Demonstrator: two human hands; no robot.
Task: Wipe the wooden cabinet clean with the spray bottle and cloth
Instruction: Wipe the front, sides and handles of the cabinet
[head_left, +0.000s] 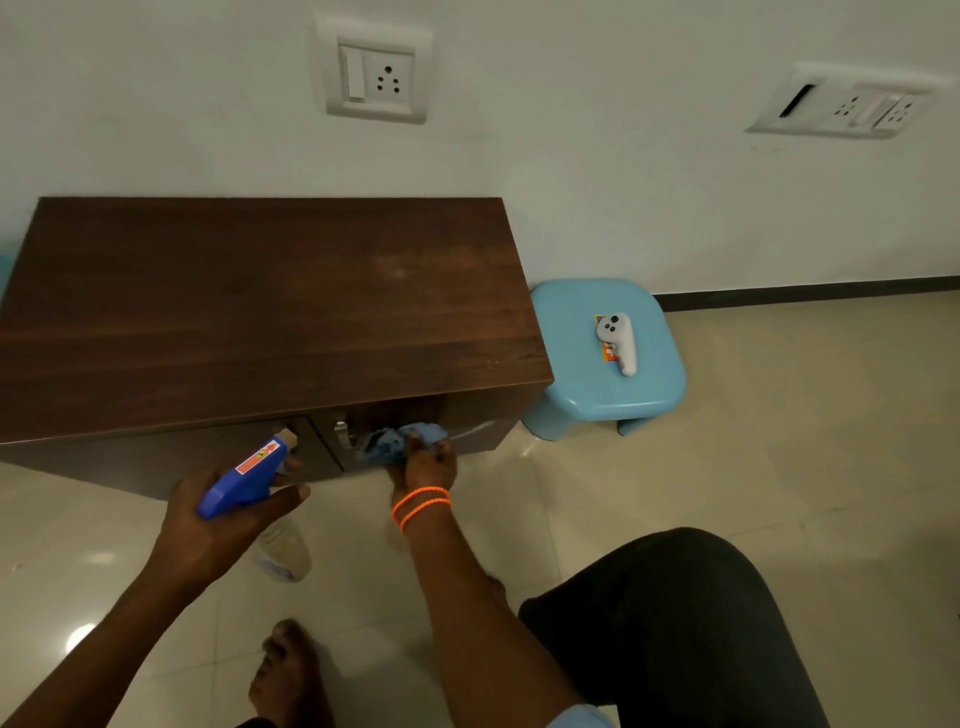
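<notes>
Head view: While you crouch on the tiled floor, both hands work at the cabinet's front.
Left hand (218, 525): curled round the neck of the spray bottle (249, 480), blue trigger head aimed at the door; the clear body hangs below your palm.
Right hand (426, 462): fingers bunched on the blue cloth (397, 441), pressing it to the right door beside the metal handle (340, 434).
Wooden cabinet (270, 306): against the wall, dark top bare, a faint smudge towards its right.
Handling: the cloth looks soft and limp, so keep it wadded; the bottle likely light, possibly slick; hold it at the neck.
Beside: a blue plastic stool (571, 384) carrying a white controller (618, 340).
</notes>
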